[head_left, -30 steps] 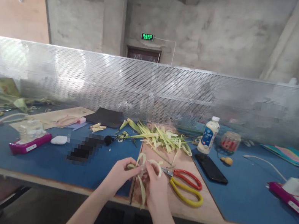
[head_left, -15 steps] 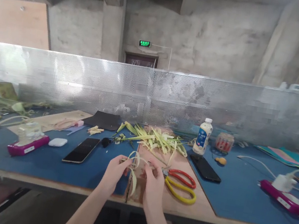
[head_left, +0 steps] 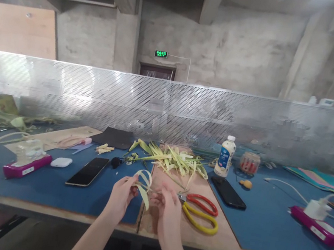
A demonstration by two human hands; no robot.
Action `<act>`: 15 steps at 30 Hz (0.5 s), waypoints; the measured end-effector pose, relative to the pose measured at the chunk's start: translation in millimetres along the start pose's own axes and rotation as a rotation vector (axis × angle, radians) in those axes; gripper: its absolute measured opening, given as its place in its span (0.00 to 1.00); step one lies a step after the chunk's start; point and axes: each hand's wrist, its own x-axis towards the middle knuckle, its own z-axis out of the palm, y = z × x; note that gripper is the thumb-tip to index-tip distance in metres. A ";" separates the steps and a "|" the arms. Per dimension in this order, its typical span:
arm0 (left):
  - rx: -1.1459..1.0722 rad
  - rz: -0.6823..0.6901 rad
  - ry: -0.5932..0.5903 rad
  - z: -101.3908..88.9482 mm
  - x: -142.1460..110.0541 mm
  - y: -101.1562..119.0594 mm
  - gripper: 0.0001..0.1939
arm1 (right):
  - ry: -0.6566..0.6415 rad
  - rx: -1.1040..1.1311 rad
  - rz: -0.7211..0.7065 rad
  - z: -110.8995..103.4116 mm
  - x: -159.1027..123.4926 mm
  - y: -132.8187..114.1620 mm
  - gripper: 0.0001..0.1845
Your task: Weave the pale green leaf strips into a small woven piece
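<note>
My left hand (head_left: 121,198) pinches a pale green leaf strip (head_left: 143,196), which loops above the fingers and hangs down on the right. Just across from it, my right hand (head_left: 168,209) has its fingers curled together; a thin strand seems to run toward them, but what they hold is too small to make out. Beside the right hand lie scissors (head_left: 200,221) with one red and one yellow handle. Behind both hands is a pile of cut green and pale leaf strips (head_left: 180,162) on a wooden board (head_left: 226,226).
Left of the hands lies a phone (head_left: 87,171), with a white case (head_left: 61,162) and a purple power strip (head_left: 27,166) farther out. To the right are another phone (head_left: 229,192), a bottle (head_left: 225,157), a jar (head_left: 249,163) and a second power strip (head_left: 319,229). A perforated metal screen (head_left: 110,97) stands behind.
The leaf strip has moved left with my left hand, and its loop no longer reaches over to my right hand's fingers. The hands sit slightly farther apart. The view has tilted up a little.
</note>
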 end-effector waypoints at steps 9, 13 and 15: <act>0.568 0.222 -0.087 2.8 -4.3 -4.3 0.12 | -0.157 -0.466 -0.303 -9.6 -4.2 7.7 0.15; 0.533 0.193 -0.164 0.1 -3.5 -6.3 0.10 | -0.281 -0.606 -0.345 -3.4 1.8 4.5 0.21; 0.513 0.187 -0.199 -1.3 -2.0 -8.4 0.11 | -0.367 -0.662 -0.393 4.0 8.2 -0.8 0.22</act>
